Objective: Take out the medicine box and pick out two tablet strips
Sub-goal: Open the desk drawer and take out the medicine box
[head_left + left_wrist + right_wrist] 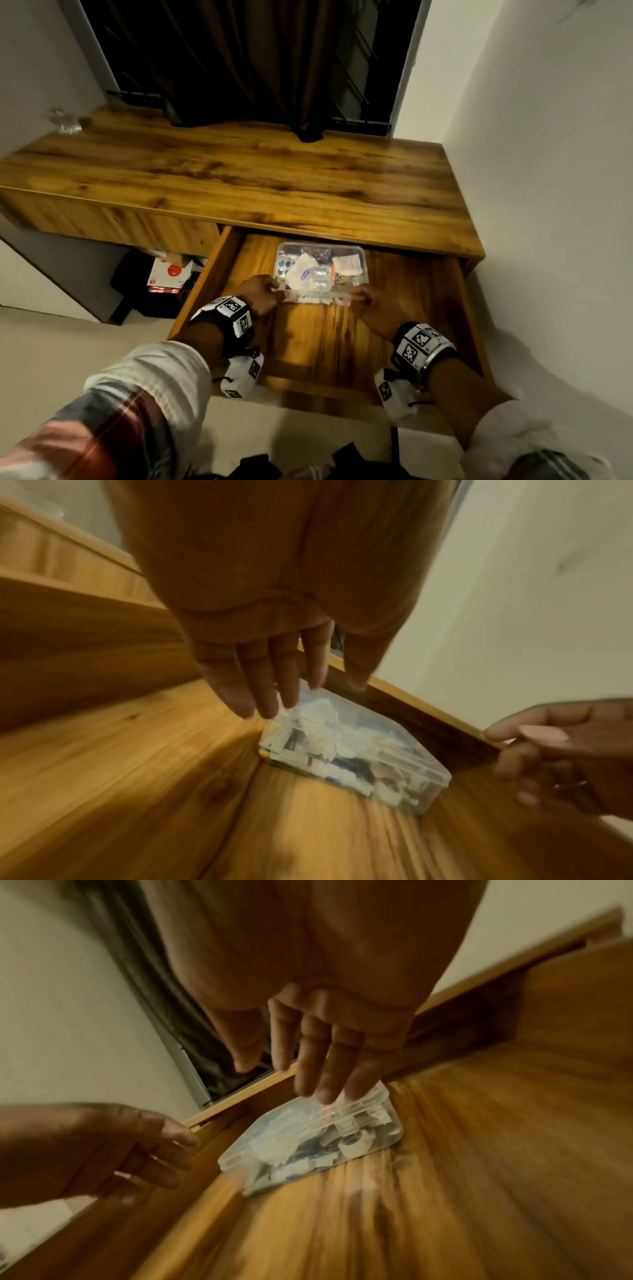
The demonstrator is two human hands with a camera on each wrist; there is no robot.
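A clear plastic medicine box [322,267], packed with strips and white packets, lies at the back of the open wooden drawer [325,346]. My left hand [270,291] reaches its near-left corner. In the left wrist view the left hand [308,696] has nearly straight fingers [270,693], tips at the box [352,750] lid. My right hand [363,299] is at the near-right corner. In the right wrist view the right hand [284,1083] has extended fingers [325,1074] over the box [308,1139] corner, thumb apart. Neither hand grips it.
The drawer hangs out from under a long wooden desk top [239,171], with white walls on both sides. A dark curtain [239,61] hangs behind the desk. A black bag and a red-and-white carton [168,274] sit under the desk at left. A glass item [66,123] stands far left.
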